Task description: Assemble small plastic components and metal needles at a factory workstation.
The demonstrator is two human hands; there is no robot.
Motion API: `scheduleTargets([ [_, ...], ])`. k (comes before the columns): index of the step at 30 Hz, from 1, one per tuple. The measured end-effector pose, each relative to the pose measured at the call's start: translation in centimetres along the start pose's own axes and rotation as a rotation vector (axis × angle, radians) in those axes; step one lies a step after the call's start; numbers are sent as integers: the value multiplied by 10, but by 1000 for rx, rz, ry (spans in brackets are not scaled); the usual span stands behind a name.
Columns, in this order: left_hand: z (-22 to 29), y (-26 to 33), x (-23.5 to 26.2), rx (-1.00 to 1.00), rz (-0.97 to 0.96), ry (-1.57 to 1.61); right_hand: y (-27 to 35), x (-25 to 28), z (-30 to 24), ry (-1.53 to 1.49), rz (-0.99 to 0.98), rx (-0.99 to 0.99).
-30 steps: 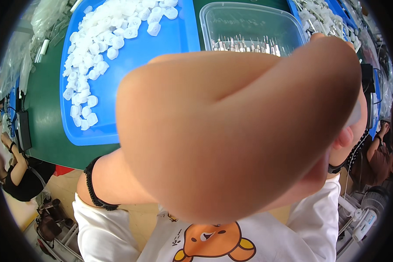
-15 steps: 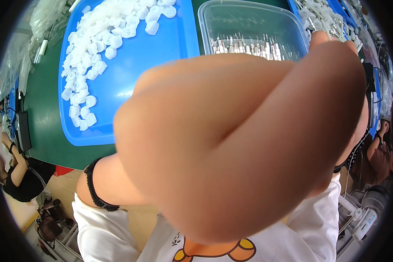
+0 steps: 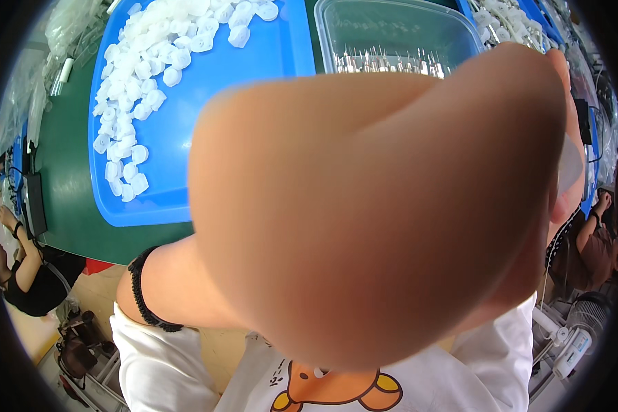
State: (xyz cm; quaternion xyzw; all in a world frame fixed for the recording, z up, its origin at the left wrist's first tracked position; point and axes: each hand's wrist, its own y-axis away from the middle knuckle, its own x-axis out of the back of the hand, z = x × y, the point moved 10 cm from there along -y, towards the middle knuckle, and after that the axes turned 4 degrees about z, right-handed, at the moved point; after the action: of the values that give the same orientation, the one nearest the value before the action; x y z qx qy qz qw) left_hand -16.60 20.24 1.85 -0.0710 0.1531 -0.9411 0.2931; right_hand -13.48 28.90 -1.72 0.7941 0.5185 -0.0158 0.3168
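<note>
At the far left a co-worker in black point(image 3: 31, 271) sits beyond the green table point(image 3: 65, 178); next, on the table, a blue tray point(image 3: 175, 127) bears a heap of translucent white caps point(image 3: 141, 72), spread along its far and left sides; the left hand point(image 3: 378, 199), large and blurred close to the lens, covers the tray's near right part; its back faces up and its thumb points to the upper right; it looks curled, but its fingers are hidden, so I cannot tell how far open it is or what it grips; behind it stands a clear tub point(image 3: 398, 29) with upright metal pins point(image 3: 391, 63); farther right, the right hand point(image 3: 563, 208) shows only in part, beside a translucent pale piece point(image 3: 570, 166); I cannot tell how far it is open, nor which of the 2 hands has hold of that piece.

From here, the likeliest trouble is a dropped or crooked piece, caused by working so near the face with the 2 hands overlapping; a careless lowering of the left forearm could sweep caps off the tray; a knuckle catching the tub could topple the pins or prick the skin, as their tips look thin.
</note>
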Motion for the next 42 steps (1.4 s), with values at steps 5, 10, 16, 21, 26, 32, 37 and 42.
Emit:
scheduleTargets([
  [5,2,-1,-1,-18,-4,7,0,1,1,-1,14,-10],
  [10,1,-6,-8,-43,-20,18,0,3,1,-4,36,-21],
  [16,6,-3,-6,-44,4,4,3,0,0,-15,73,-52],
  [21,9,-2,1,-49,21,15,3,-4,-3,33,9,2],
  [26,-3,-5,7,-8,16,22,-3,2,-1,35,1,40],
  [32,-6,1,15,16,44,15,-6,-5,1,55,-37,67],
  [37,-5,1,16,23,54,17,-7,-6,1,62,-51,97],
  [42,-3,1,15,29,54,25,-6,-6,-1,70,-64,140],
])
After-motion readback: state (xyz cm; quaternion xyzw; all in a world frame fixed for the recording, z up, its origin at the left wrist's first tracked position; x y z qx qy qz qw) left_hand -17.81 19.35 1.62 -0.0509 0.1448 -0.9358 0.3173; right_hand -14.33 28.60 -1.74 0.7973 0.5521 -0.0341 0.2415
